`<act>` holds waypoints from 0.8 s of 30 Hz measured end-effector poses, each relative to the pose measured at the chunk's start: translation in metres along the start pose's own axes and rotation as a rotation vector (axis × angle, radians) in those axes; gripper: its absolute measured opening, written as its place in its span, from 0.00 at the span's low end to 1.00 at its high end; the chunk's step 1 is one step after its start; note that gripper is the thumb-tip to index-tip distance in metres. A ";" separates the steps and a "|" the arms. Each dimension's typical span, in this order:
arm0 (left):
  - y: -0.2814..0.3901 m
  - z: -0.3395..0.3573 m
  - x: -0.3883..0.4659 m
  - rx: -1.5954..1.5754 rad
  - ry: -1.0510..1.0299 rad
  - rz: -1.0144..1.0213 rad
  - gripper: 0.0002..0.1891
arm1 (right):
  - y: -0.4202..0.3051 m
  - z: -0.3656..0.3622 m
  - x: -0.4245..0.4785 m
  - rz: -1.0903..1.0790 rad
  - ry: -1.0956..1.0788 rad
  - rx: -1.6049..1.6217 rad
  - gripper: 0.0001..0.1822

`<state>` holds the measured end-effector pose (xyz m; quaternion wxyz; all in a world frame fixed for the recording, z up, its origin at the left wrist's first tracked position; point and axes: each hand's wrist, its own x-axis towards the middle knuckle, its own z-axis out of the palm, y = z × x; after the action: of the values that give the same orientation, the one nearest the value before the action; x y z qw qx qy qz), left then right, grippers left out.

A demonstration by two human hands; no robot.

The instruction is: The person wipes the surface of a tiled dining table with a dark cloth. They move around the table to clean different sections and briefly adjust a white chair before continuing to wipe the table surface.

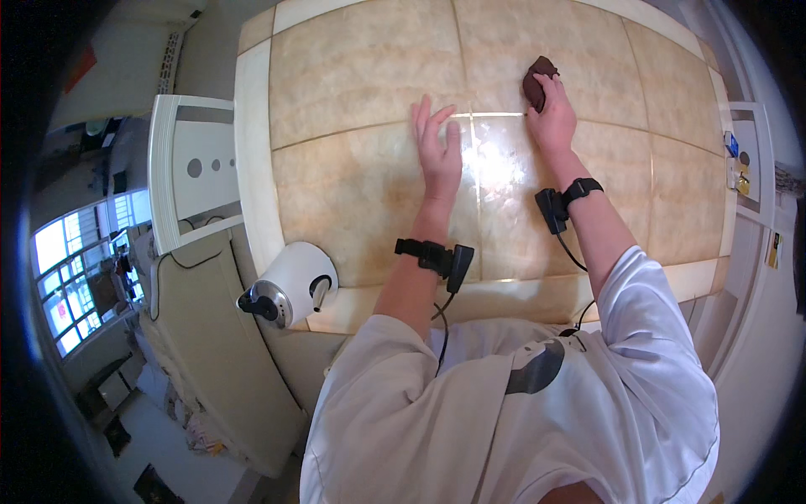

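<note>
My right hand (pixel 555 120) reaches over the far part of the tiled tabletop (pixel 365 201) and grips a bunched dark brown cloth (pixel 537 82). The cloth rests on a beige tile, and my fingers cover part of its right side. To the left, my left hand (pixel 439 148) is held above the table with its fingers apart and nothing in it. Whether its fingertips touch the tile I cannot tell. A bright patch of reflected light lies on the glossy tiles between the two hands.
A white electric kettle (pixel 296 277) with a black handle stands at the table's near left corner. White chairs (pixel 195 164) flank the table. Small items (pixel 737 167) sit at the right edge. Black wrist straps (pixel 434 257) carry small devices with cables running toward my body.
</note>
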<state>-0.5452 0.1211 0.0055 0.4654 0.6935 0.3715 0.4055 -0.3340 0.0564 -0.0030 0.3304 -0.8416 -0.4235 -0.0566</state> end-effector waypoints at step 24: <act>0.131 0.007 0.024 -1.062 -0.285 -0.111 0.09 | -0.011 -0.004 -0.013 -0.016 -0.022 0.125 0.30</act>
<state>-0.5116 0.1018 0.1327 0.8176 0.3907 0.0851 0.4142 -0.3493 0.0497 0.0012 0.3774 -0.8165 -0.4363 -0.0235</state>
